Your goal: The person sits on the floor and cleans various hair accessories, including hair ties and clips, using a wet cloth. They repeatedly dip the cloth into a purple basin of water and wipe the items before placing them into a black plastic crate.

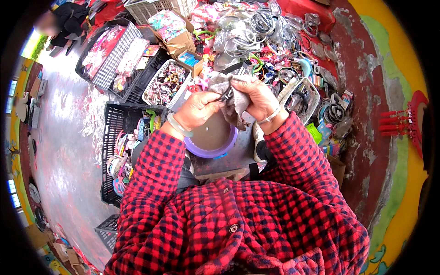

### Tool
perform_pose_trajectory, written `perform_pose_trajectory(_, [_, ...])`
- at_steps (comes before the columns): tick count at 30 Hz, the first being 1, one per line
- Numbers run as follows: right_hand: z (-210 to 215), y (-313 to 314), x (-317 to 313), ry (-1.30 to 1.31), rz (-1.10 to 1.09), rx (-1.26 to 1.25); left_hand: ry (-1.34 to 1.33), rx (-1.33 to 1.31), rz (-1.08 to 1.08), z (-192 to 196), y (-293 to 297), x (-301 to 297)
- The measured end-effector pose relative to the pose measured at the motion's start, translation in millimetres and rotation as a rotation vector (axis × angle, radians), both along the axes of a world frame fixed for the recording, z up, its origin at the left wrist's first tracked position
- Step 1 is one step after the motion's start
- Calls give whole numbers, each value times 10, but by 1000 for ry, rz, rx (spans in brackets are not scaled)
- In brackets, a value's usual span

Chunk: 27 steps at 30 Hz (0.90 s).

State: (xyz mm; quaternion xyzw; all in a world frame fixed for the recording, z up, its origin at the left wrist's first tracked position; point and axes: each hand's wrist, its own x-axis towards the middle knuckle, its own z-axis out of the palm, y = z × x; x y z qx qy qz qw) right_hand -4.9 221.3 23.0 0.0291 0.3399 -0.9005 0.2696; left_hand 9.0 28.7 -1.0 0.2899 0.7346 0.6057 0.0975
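Both my hands are raised over a purple basin (220, 152) of murky grey-brown water. A greyish, dirt-stained cloth (239, 101) hangs between them, bunched at the top. Pinched against the cloth, my left hand (197, 111) grips a thin black object (227, 95), mostly covered, so its kind does not show. My right hand (260, 98) is closed on the cloth, thumb on top. A pale bangle circles each wrist.
A heap of bagged hairbands (250, 39) and loose accessories lies ahead. Beside me are a white basket of hair ties (167, 82), a black crate (108, 151) of accessories, and a white basket (313, 98) at right. A person (68, 23) is at far left.
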Motion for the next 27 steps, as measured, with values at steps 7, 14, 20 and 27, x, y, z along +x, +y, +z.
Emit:
perform_pose_trajectory(7, [-50, 80, -147, -137, -179, -9, 212, -44, -33, -32, 34, 8])
perform_pose_trajectory(14, [12, -51, 4, -19, -50, -8, -74, 56, -40, -16, 30, 11])
perform_pose_trajectory(20, [-146, 119, -228, -169, -229, 80, -143, 99, -20, -72, 65, 35])
perform_pose_trajectory(27, [-134, 223, -262, -162, -232, 55, -609, 708, 115, -62, 33, -60])
